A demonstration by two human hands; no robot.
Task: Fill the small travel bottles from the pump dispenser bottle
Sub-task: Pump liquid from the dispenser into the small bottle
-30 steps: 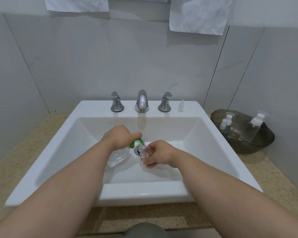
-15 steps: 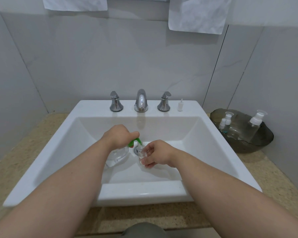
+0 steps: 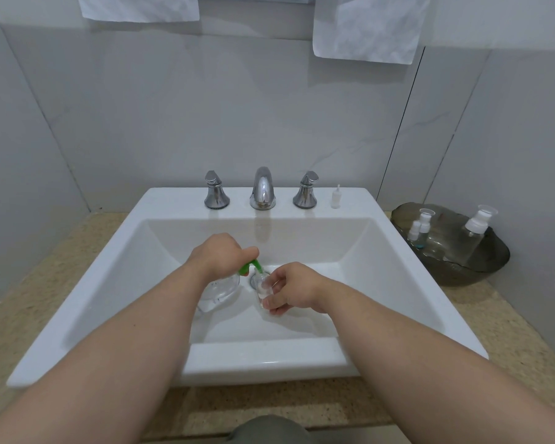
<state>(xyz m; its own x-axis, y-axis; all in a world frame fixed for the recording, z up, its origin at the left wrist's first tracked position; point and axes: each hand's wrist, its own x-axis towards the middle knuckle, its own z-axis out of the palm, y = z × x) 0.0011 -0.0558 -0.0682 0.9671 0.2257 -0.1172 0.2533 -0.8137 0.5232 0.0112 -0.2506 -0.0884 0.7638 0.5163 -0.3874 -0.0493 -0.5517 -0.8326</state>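
Step in hand: you look to be pumping liquid into one small travel bottle (image 3: 263,289) over the sink (image 3: 398,283)
Left hand (image 3: 217,256): curled down over the green pump head (image 3: 250,266) of the pump dispenser bottle (image 3: 220,288), palm on top, fingers closed around it
Right hand (image 3: 293,290): fingers and thumb pinched closed on the clear travel bottle, held roughly upright
Key relation: the green spout points right and slightly down, its tip at the travel bottle's mouth, just right of the dispenser
Bottle axis: keep it upright and its opening under the spout tip; a drift near or far would likely send liquid into the basin
Other bottles: three wait in the dark bowl (image 3: 481,277), far right on the counter
Loose cap (image 3: 335,197): on the sink ledge, right of the taps
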